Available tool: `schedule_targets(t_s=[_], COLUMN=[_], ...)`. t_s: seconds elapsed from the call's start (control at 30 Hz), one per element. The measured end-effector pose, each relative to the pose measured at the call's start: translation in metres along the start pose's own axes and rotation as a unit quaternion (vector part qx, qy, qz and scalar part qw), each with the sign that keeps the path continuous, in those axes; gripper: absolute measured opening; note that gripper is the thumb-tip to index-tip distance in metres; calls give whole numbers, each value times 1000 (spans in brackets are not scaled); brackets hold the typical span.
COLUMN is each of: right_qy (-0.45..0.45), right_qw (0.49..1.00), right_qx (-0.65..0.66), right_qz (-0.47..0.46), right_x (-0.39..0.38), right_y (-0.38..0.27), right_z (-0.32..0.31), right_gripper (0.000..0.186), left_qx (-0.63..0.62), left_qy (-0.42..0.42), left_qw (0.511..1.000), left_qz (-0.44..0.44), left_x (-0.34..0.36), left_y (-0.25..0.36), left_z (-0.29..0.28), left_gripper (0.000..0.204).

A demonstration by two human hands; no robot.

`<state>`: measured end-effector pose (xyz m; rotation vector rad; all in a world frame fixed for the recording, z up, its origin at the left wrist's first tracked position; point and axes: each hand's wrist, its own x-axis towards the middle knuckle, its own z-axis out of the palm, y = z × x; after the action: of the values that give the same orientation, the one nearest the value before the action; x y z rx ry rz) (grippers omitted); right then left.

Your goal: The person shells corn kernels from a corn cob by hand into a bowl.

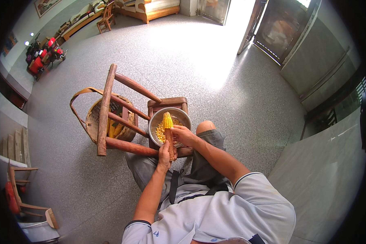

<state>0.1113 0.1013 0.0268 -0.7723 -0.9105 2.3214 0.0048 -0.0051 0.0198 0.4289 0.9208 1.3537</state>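
Note:
An ear of corn stands slanted over a metal bowl; its top still bears yellow kernels, while its lower part is bare reddish cob. My left hand is closed round the bare lower end. With bent fingers, my right hand presses on the side of the ear where kernels meet bare cob. Loose corn kernels lie in the bowl, which rests on the seat of a wooden chair in front of my knees.
Left of the chair back is a woven basket with corn ears in it. Wooden rails of the chair run between basket and bowl. A red motorbike stands far left, and an open door at the back.

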Motion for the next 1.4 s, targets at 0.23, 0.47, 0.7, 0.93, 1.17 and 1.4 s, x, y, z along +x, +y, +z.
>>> schedule_targets(t_s=[0.23,0.47,0.7,0.93,1.17,1.4], right_qy=[-25,-17,-49,-34,-18,-41], right_qw=[1000,999,998,998,999,997], right_qx=[-18,21,25,54,23,54], right_qz=[-3,19,21,26,15,45], right_x=[2,7,5,7,0,1], right_y=[2,6,3,3,0,-1], right_z=[-1,-7,-5,-4,5,0], right_gripper=[26,26,32,32,35,32], left_qx=[6,-6,24,142,175,162], left_qy=[4,5,12,57,67,77], left_qw=[1000,1000,1000,986,978,979], left_qz=[-1,-9,8,70,91,97], left_x=[0,0,3,8,5,5], left_y=[0,1,-5,-12,-10,-9], left_z=[0,1,-1,-2,0,2], left_gripper=[38,38,36,37,36,36])
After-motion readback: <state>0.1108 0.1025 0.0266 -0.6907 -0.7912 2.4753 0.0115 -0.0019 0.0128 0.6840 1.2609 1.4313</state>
